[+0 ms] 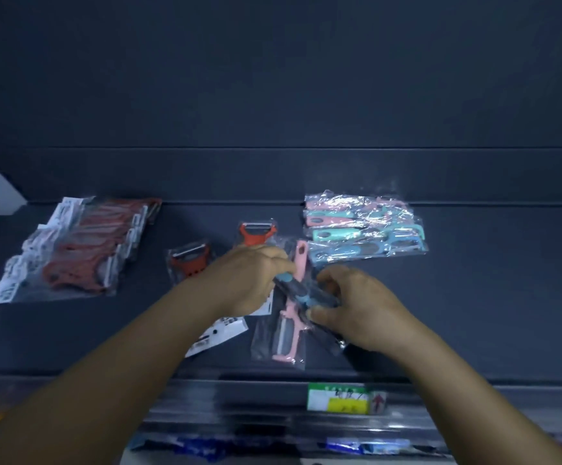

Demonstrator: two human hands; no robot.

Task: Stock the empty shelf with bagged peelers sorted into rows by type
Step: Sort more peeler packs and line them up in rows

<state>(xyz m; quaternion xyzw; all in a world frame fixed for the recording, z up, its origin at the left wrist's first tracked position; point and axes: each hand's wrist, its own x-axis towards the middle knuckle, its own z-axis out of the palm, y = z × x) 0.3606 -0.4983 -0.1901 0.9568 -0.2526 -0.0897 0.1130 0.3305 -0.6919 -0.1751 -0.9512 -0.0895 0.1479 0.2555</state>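
At frame centre, the left hand (251, 280) and right hand (356, 305) both pinch a teal bagged peeler (301, 293), blurred and partly hidden by fingers, over a pink bagged peeler (291, 327) on the dark shelf (474, 313). 2 red bagged peelers (190, 261) lie partly covered by the left wrist.

price label (343, 401) writing blurred; left hand (252, 280) hiding red peeler (256, 234) handle

2 bare forearms, left hand (251, 280), right hand (360, 305), no sleeves
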